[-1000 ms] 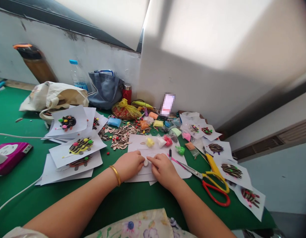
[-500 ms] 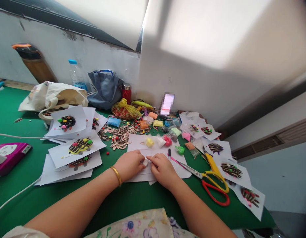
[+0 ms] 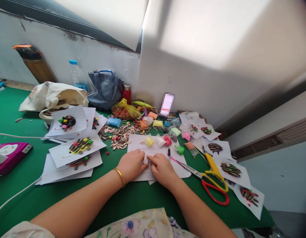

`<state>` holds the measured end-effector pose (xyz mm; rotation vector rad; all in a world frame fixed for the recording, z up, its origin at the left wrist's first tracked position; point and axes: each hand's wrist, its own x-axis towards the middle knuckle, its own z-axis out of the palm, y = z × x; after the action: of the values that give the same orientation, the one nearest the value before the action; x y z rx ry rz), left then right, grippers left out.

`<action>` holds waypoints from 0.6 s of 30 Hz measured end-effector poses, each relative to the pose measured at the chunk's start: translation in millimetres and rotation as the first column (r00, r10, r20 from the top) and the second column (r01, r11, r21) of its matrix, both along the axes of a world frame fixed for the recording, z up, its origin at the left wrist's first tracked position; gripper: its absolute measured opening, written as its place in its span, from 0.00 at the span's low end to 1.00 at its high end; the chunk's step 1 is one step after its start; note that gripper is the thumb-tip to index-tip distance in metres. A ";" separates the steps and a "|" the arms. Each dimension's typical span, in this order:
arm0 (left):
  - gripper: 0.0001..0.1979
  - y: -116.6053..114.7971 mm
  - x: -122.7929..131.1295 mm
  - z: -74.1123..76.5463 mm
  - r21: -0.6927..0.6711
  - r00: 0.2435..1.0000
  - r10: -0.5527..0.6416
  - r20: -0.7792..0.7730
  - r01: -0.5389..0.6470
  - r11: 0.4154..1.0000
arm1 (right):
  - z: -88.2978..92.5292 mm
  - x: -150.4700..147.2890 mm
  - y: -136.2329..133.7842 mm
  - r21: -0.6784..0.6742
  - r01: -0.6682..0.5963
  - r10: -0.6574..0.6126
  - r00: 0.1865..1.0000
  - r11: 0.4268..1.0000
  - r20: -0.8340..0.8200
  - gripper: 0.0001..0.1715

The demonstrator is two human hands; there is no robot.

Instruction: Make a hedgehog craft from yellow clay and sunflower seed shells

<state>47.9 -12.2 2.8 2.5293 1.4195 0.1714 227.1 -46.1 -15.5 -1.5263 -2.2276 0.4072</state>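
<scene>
Both hands meet over a sheet of white paper (image 3: pixel 136 177) on the green table. Between them, flat on the paper, is a small lump of white modelling clay (image 3: pixel 146 159), partly hidden by fingers. My left hand (image 3: pixel 132 165), with a gold bangle at its wrist, has its fingers curled against the clay's left side, thumb lying below it. My right hand (image 3: pixel 164 170) touches the clay from the right with its index fingertip, the other fingers folded. Bags of yellow clay (image 3: pixel 150 142), white clay (image 3: pixel 160 141) and red clay (image 3: pixel 167 140) lie just beyond.
Large scissors (image 3: pixel 212 185) with red and yellow handles lie right of my right hand, near a black pen (image 3: pixel 169 154). Sunflower seeds (image 3: pixel 120 135) are heaped behind the paper. Finished seed pictures (image 3: pixel 77 150) stack at left; more pictures (image 3: pixel 230 170) line the right edge.
My left hand has shifted slightly right, its thumb stretching further under the white clay. The right hand stays almost where it was.
</scene>
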 end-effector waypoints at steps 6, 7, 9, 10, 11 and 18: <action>0.10 1.5 -1.2 -1.2 -0.006 1.000 0.002 -0.003 -0.002 1.000 | 0.9 -2.8 -0.1 -0.015 0.007 -0.007 1.000 1.000 0.024 0.24; 0.10 1.9 -1.5 -1.0 -0.009 1.000 0.003 -0.005 -0.003 1.000 | 0.8 -2.7 0.1 -0.021 0.003 -0.003 1.000 1.000 0.026 0.24; 0.09 2.5 -2.1 -0.1 -0.021 1.000 0.004 -0.006 -0.005 1.000 | 0.4 -1.4 0.7 -0.030 -0.003 0.003 1.000 1.000 0.013 0.24; 0.09 2.6 -2.2 0.5 -0.028 1.000 0.005 -0.003 -0.005 1.000 | 0.1 -0.3 1.0 -0.030 0.000 0.000 1.000 1.000 -0.001 0.24; 0.09 2.7 -2.3 1.3 -0.038 1.000 0.007 0.001 -0.007 0.999 | 0.0 1.1 1.2 -0.030 0.002 -0.003 1.000 1.000 -0.018 0.25; 0.10 2.8 -1.8 4.4 -0.075 1.000 0.011 0.007 -0.011 0.997 | 2.3 6.5 -1.5 0.001 -0.062 0.062 0.997 0.998 -0.037 0.25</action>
<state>46.1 -9.5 7.2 2.4584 1.4102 0.1266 233.7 -47.5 -13.1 -1.4414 -2.2506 0.4506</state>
